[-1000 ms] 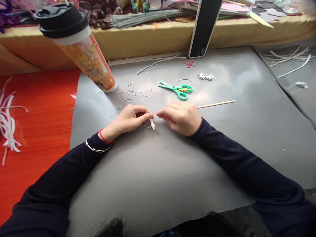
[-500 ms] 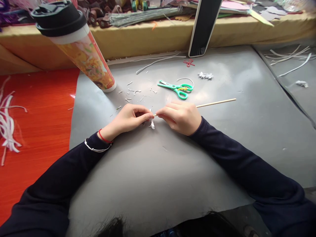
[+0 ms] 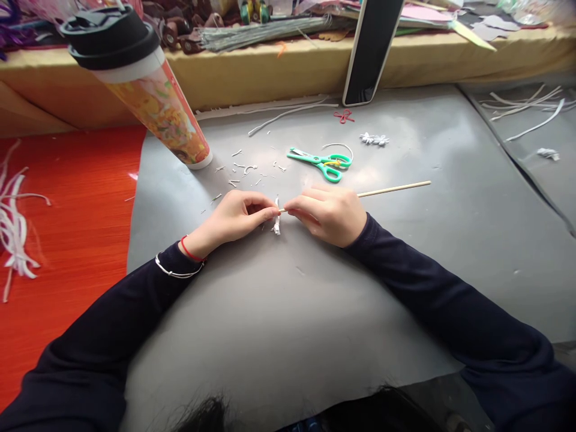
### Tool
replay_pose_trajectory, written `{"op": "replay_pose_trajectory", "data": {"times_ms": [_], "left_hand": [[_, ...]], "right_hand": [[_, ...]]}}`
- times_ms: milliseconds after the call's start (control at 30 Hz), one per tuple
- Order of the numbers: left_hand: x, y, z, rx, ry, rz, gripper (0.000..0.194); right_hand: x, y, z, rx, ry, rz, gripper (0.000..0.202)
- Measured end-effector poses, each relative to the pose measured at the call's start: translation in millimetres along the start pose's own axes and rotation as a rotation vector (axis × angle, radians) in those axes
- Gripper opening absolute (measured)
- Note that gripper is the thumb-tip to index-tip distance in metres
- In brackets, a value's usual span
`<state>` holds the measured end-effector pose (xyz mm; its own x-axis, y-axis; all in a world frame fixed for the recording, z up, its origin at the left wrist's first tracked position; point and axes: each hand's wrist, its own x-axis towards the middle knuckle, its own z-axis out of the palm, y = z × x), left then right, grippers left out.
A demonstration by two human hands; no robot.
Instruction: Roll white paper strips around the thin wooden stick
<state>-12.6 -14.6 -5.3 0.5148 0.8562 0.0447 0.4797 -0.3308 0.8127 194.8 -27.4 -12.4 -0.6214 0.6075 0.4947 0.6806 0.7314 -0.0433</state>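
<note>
My left hand (image 3: 245, 215) pinches a small strip of white cord (image 3: 277, 225), whose knotted lower end hangs below the fingertips. My right hand (image 3: 330, 215) is closed around a thin wooden stick (image 3: 396, 188). The stick's tip touches the white cord at the left fingertips, and its long end sticks out to the right behind the hand. Beyond the hands lie green-handled scissors (image 3: 321, 162), with a short white cord curving near the handles. White cord clippings (image 3: 245, 169) are scattered past my left hand.
A tall cup with a black lid (image 3: 157, 108) stands at the back left. A phone (image 3: 373, 54) leans against the cloth-covered ledge (image 3: 270, 69). Near it are a red cord knot (image 3: 344, 116) and a white knotted piece (image 3: 374, 139). White strips (image 3: 15, 228) lie on the red surface.
Both hands stay nearly in place. The hanging end of the white cord has shifted very slightly at the left fingertips; the stick is held as before.
</note>
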Motion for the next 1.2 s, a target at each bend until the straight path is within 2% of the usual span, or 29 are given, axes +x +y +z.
{"op": "replay_pose_trajectory", "data": {"times_ms": [333,867,1200], "left_hand": [[-0.7,-0.5,1.4,0.047,0.019,-0.002,0.029],[1.7,-1.5,-2.5,-0.029,-0.051,0.000,0.031],[1.4,1.3,-2.6,-0.025,-0.067,0.001,0.030]], "right_hand": [[0.9,-0.8,0.0,0.008,-0.014,0.013,0.026],[0.3,1.0,0.3,-0.009,0.026,0.001,0.023],[0.5,0.8,-1.5,-0.003,-0.012,0.016,0.026]]}}
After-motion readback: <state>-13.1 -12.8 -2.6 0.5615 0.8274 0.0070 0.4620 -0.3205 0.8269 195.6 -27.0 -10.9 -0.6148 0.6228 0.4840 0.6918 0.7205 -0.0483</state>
